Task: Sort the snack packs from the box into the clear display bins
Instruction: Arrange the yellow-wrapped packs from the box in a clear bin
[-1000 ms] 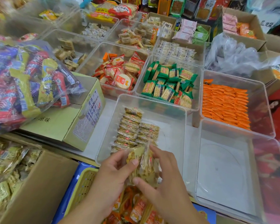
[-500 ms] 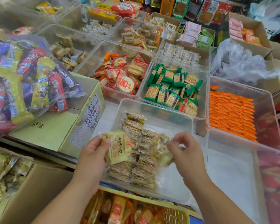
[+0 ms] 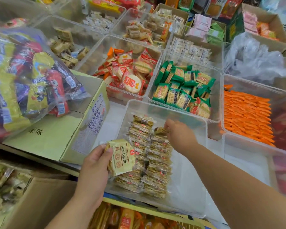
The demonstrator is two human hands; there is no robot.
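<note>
Right hand point(image 3: 180, 134) is pinching a biscuit pack point(image 3: 160, 129) onto the bin row point(image 3: 158, 156), left hand point(image 3: 92, 167) gripping a yellow pack point(image 3: 122, 157); nudging could be toppling it

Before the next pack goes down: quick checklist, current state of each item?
1. Grip: left hand holds yellow pack: ok.
2. Whether right hand pinches or only touches far pack at the right row's end: cannot tell, blurred.
3. Two rows lie side by side in clear bin: ok.
4. Bare bin floor to the right of the rows: ok.
</note>
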